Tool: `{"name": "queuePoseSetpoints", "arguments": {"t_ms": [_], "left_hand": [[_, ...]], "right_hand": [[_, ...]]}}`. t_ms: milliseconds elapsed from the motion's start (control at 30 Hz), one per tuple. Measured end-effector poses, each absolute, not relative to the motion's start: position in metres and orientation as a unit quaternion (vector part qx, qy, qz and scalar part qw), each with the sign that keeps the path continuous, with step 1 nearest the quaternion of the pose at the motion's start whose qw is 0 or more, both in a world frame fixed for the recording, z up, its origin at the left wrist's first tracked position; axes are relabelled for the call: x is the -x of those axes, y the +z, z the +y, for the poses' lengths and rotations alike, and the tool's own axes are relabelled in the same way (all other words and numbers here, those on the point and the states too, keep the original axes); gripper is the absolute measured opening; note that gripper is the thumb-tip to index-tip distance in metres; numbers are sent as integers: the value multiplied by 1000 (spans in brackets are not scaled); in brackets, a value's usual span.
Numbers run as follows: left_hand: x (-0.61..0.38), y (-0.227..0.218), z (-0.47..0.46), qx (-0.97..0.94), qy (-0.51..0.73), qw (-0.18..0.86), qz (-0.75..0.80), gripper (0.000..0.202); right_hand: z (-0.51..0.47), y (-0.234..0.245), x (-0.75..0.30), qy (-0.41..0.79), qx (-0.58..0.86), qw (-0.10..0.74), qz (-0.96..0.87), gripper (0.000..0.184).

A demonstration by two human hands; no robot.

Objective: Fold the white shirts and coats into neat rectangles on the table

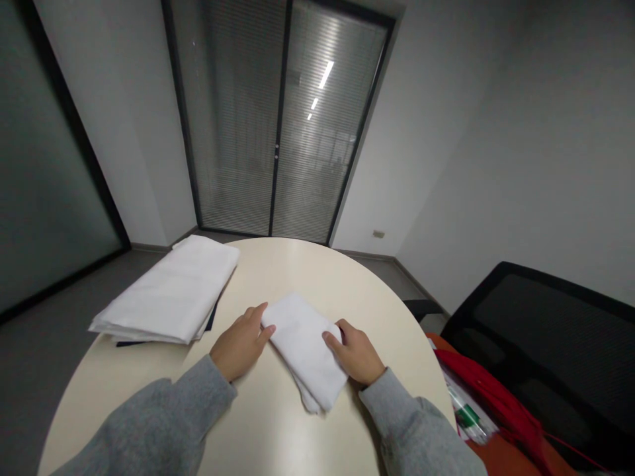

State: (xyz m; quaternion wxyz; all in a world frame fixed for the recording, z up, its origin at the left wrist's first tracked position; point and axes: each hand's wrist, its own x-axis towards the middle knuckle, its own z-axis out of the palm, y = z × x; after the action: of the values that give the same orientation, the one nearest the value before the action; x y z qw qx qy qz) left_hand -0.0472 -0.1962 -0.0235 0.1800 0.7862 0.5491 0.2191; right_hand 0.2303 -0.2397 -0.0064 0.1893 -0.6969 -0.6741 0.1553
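A small folded white cloth point(305, 347) lies in the middle of the round cream table point(278, 271). My left hand point(241, 342) rests at the cloth's left edge, fingers curled and the fingertips touching its near-left corner. My right hand point(356, 352) sits on the cloth's right edge, thumb on top of the fabric and fingers bent beside it. Both arms wear grey sleeves. Neither hand lifts the cloth; it stays flat on the table.
A larger stack of folded white cloth point(171, 291) lies at the table's far left over something dark. A black mesh chair point(546, 330) stands to the right, with a red bag point(491, 390) and papers below it. Glass doors with blinds point(282, 125) are ahead.
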Motion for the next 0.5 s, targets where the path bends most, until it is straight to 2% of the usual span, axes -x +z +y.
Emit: {"name": "queuePoseSetpoints", "arguments": {"t_ms": [500], "left_hand": [[48, -24, -196, -789, 223, 184, 541, 57]], "right_hand": [[-240, -5, -230, 158, 696, 192, -673, 22]]}}
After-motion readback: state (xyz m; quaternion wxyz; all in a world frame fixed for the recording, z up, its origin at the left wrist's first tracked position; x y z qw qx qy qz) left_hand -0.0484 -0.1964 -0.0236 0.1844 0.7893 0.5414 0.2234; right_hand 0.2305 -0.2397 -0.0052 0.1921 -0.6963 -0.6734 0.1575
